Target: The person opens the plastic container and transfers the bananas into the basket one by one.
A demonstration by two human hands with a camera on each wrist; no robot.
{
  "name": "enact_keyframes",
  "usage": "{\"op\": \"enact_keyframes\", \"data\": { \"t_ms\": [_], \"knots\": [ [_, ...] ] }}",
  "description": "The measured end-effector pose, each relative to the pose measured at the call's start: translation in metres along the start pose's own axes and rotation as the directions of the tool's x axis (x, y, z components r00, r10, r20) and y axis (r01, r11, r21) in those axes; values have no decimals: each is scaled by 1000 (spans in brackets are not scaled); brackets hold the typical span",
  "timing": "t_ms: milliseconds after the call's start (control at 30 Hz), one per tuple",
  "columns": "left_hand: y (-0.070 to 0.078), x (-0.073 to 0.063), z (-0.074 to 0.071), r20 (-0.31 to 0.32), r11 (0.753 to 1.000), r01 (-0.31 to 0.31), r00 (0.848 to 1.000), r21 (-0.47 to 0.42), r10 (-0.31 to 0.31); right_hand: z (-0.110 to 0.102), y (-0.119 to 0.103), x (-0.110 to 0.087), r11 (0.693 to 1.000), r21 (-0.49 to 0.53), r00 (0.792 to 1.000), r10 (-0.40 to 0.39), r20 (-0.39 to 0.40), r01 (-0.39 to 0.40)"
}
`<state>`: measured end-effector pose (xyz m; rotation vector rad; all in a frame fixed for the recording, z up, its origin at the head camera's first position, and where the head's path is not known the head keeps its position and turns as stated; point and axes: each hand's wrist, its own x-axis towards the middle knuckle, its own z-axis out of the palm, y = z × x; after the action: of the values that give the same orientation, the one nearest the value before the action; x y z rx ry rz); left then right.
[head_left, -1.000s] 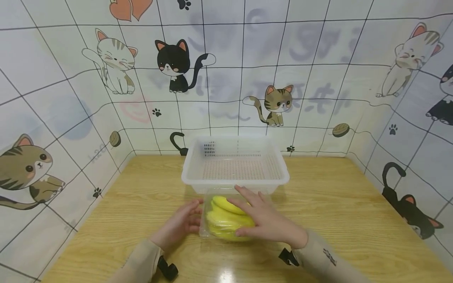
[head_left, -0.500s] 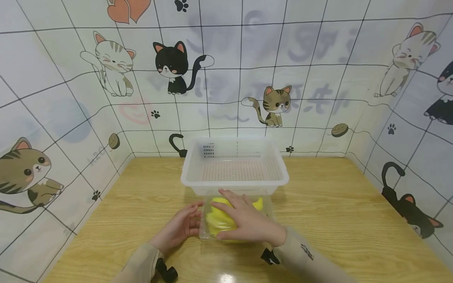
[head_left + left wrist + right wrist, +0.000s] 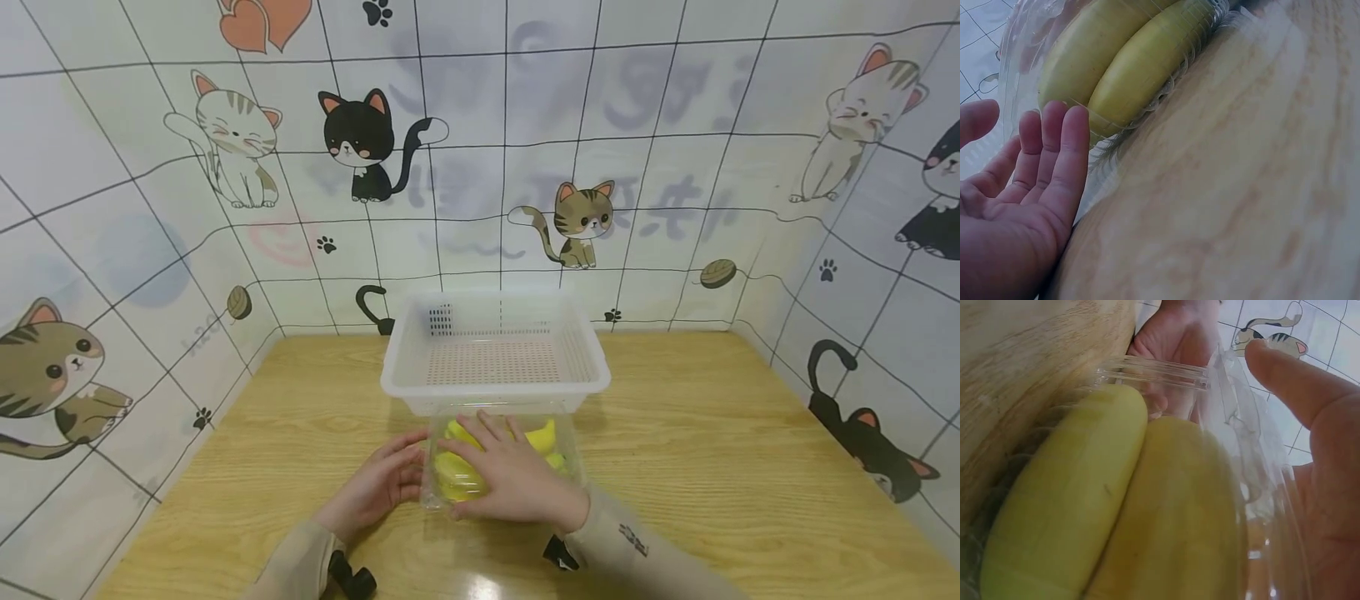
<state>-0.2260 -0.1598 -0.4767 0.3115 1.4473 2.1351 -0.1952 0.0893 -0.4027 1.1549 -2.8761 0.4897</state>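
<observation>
A clear plastic clamshell box (image 3: 566,467) with yellow bananas (image 3: 459,477) inside stands on the table, in front of a white basket. My right hand (image 3: 517,482) lies with spread fingers over the box's lid. At the box's left end is my left hand (image 3: 378,487), its fingers slightly bent and close against the plastic. In the left wrist view the left fingertips (image 3: 1054,115) are at the box's end, by two bananas (image 3: 1129,75). Through the clear wall in the right wrist view, two bananas (image 3: 1166,506) lie side by side, with the right thumb (image 3: 1297,381) above the lid.
The white perforated basket (image 3: 495,388) stands right behind the box, with no contents visible. Wood-grain table (image 3: 690,450) stretches to both sides. Walls with a cat-patterned covering (image 3: 465,167) enclose the back and sides.
My right hand has moved left across the lid, from the box's right part to its middle, and lies lower on it. The left hand and box have hardly moved.
</observation>
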Motion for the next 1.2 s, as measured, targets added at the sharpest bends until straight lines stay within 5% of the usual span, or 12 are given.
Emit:
{"op": "enact_keyframes", "data": {
  "t_ms": [300,1200],
  "knots": [
    [-4,2,-4,19,997,-25,1000,71,24,4,1,-1,998,-59,1000,-9,-27,7],
    [-2,1,-12,63,996,-41,997,82,36,6,-2,7,988,-152,998,-38,-55,29]
  ]
}}
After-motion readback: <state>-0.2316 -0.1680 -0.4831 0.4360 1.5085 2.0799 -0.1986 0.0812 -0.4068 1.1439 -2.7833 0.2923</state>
